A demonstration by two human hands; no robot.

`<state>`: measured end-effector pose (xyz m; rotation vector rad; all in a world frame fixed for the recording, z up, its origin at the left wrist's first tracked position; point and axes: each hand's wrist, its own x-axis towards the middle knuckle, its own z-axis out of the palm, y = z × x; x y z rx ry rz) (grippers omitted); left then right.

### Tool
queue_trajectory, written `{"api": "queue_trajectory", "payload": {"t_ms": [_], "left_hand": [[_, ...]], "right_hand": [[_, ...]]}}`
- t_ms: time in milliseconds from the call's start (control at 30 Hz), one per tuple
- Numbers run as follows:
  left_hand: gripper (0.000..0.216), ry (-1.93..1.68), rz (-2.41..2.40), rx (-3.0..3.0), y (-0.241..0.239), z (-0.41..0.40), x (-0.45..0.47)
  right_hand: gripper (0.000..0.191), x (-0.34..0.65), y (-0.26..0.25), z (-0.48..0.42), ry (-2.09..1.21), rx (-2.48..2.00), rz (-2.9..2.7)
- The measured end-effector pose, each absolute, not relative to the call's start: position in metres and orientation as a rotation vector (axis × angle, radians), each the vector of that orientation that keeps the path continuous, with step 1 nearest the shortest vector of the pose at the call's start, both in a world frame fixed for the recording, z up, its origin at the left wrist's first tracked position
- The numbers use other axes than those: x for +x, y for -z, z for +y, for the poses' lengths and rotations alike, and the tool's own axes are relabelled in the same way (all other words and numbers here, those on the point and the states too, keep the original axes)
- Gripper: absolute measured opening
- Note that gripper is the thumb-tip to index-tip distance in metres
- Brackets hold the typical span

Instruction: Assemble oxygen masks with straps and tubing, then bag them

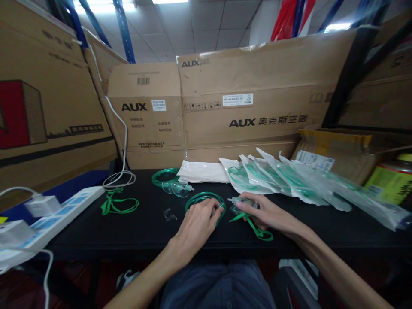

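Observation:
My left hand (pixel 200 219) is closed on a coil of green tubing (pixel 202 196) lying on the black tabletop (pixel 128 236), thumb and fingertips pinching its right side. To the right, my right hand (pixel 262 211) grips a clear oxygen mask (pixel 236 205) whose nozzle points left. A green elastic strap (pixel 265 236) trails below that hand. Beyond my left hand lie a second tubing coil (pixel 157 178) and another clear mask (pixel 176 189). Small clear bent pieces (pixel 169 215) rest left of my left hand, and a loose green strap (pixel 120 207) lies farther left.
A white pouch stack (pixel 204 172) lies at the back, with several filled pouches (pixel 273 176) fanned out to its right. A power strip (pixel 61 219) with plugs and cables runs along the left. Cardboard panels (pixel 257 103) wall the back. A yellow-labelled container (pixel 391 182) stands far right.

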<state>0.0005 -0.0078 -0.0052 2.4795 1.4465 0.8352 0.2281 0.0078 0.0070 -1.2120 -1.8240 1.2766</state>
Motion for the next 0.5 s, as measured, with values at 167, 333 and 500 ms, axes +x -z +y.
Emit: {"api": "queue_trajectory", "payload": {"t_ms": [167, 333, 500], "left_hand": [[0.018, -0.921, 1.257, 2.441, 0.005, -0.003, -0.01], [0.018, -0.914, 1.207, 2.419, 0.004, -0.003, -0.018], [0.017, -0.91, 1.164, 2.477, 0.005, -0.003, -0.019]], "right_hand": [[0.051, 0.225, -0.007, 0.01, -1.237, -1.191, -1.88], [0.049, 0.224, -0.01, 0.011, -1.228, -1.206, -1.934], [0.047, 0.222, -0.014, 0.01, -1.191, -1.196, -2.057]]}}
